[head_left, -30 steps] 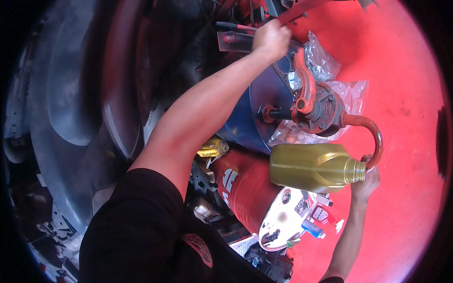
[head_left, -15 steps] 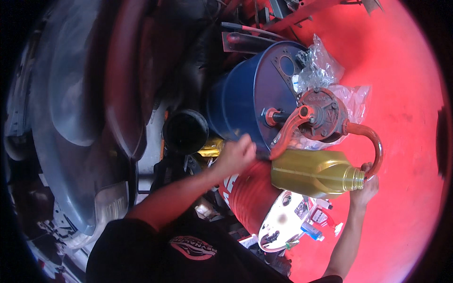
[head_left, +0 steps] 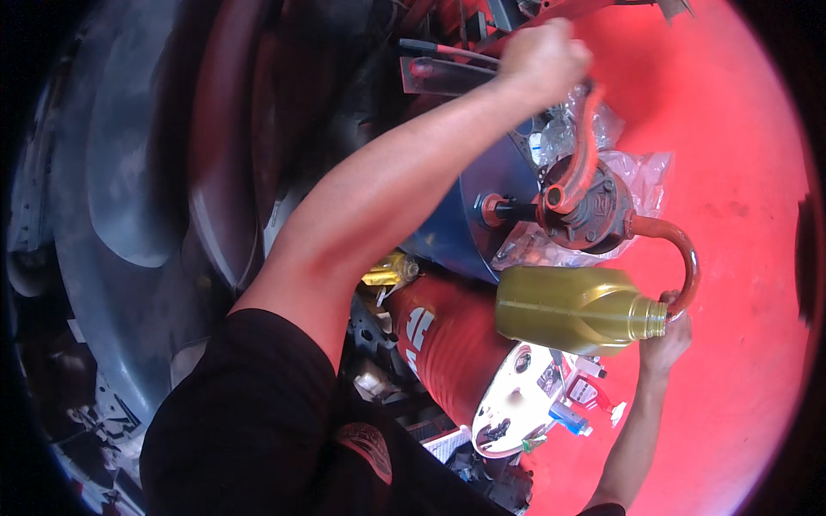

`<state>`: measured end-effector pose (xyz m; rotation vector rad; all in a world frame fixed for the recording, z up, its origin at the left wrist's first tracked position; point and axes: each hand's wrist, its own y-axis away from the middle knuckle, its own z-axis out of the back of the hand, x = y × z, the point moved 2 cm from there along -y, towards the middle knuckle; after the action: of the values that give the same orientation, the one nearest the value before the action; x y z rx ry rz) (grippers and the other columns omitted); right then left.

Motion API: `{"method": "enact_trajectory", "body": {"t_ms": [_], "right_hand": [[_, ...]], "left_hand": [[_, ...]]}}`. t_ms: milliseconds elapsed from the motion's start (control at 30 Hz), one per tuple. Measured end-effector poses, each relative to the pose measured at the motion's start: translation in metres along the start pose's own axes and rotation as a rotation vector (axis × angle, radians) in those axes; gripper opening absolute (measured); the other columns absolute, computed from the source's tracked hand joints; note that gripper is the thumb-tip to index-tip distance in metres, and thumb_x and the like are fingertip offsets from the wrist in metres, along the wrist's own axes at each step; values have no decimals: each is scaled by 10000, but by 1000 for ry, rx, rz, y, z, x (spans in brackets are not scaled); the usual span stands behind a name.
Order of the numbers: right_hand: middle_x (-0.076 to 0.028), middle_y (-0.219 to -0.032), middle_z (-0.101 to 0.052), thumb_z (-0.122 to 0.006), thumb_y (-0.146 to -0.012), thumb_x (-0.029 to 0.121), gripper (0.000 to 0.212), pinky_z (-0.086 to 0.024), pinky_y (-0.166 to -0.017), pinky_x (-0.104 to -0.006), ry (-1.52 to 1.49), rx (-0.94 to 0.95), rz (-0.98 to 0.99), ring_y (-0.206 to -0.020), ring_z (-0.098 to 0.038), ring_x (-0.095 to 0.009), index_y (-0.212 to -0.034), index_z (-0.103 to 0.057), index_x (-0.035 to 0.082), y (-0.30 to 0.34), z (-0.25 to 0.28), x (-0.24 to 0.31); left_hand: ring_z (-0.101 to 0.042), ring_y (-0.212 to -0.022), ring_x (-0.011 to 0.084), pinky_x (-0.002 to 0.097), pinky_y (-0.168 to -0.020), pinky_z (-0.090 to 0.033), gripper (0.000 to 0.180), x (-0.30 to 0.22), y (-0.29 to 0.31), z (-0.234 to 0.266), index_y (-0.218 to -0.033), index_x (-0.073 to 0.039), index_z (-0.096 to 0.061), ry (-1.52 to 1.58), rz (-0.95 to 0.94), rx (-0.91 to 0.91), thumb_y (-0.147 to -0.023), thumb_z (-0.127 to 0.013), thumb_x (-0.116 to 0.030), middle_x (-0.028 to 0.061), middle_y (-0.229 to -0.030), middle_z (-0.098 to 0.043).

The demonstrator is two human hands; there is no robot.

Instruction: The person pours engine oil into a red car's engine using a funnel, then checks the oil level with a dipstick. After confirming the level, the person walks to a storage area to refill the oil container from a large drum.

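Observation:
My left hand (head_left: pixel 546 64) is closed round the end of the orange crank handle (head_left: pixel 587 142), slightly blurred. The crank belongs to a rusty rotary drum pump (head_left: pixel 589 211) fitted by a dark pipe to a blue drum (head_left: pixel 469 202). A curved orange spout (head_left: pixel 688 267) runs from the pump to the mouth of a gold-green plastic bottle (head_left: pixel 568 308). My right hand (head_left: pixel 667 344) is closed at the bottle's neck, by the spout's end. Its fingers are partly hidden behind the neck. The bottle has no cap on.
Below the blue drum stands a red drum (head_left: pixel 447 344) with a white top (head_left: pixel 508 404) bearing small bottles, among them a red spray bottle (head_left: pixel 587 394). Clear plastic bags (head_left: pixel 645 176) lie behind the pump. Dark car body panels (head_left: pixel 138 172) fill the left side.
My left hand and the crank handle have swung from below the pump to above it. My left arm now covers the dark round container. The right hand and bottle have barely moved.

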<state>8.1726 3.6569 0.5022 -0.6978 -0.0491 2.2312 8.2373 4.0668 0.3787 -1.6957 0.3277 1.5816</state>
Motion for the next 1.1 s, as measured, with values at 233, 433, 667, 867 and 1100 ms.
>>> {"method": "enact_trajectory", "body": {"t_ms": [233,433,667,867,1100], "right_hand": [[-135,-884,-664,-679,-870,78,141,-502,-630,-435,-64,19,-92,-738,-643,-337,-999,-638,39,6,-5,-4],[-123,-900,-664,-696,-841,72,207,-506,-630,-433,-33,-22,-13,-735,-641,-335,-1036,-629,48,5,0,0],[-110,-904,-665,-691,-827,50,214,-510,-636,-426,32,-65,72,-742,-649,-330,-1032,-629,48,-2,0,3],[-101,-908,-652,-688,-833,55,163,-506,-630,-409,-105,-57,-92,-737,-644,-299,-983,-625,40,10,-11,-8],[-46,-729,-608,-517,-1031,208,241,-464,-554,-355,-101,-112,-39,-652,-605,-188,-852,-594,66,-1,-3,12]], "left_hand": [[-594,-563,292,432,-512,-467,237,-112,167,42,-790,-41,-500,412,-630,240,-763,-704,-157,70,-632,-508],[-627,-668,292,436,-589,-493,178,-51,268,58,-839,-62,-554,365,-294,532,-814,-707,-151,84,-714,-552],[-671,-952,312,389,-818,-528,388,-30,302,84,-1194,-4,-549,385,175,583,-930,-694,-250,167,-1058,-640],[-630,-1082,338,422,-925,-500,687,-38,344,99,-1399,45,-418,402,221,524,-892,-737,-291,235,-1230,-582],[-640,-888,344,427,-753,-520,783,-34,349,99,-1404,75,-386,391,-34,429,-793,-806,-176,236,-1103,-617]]}}
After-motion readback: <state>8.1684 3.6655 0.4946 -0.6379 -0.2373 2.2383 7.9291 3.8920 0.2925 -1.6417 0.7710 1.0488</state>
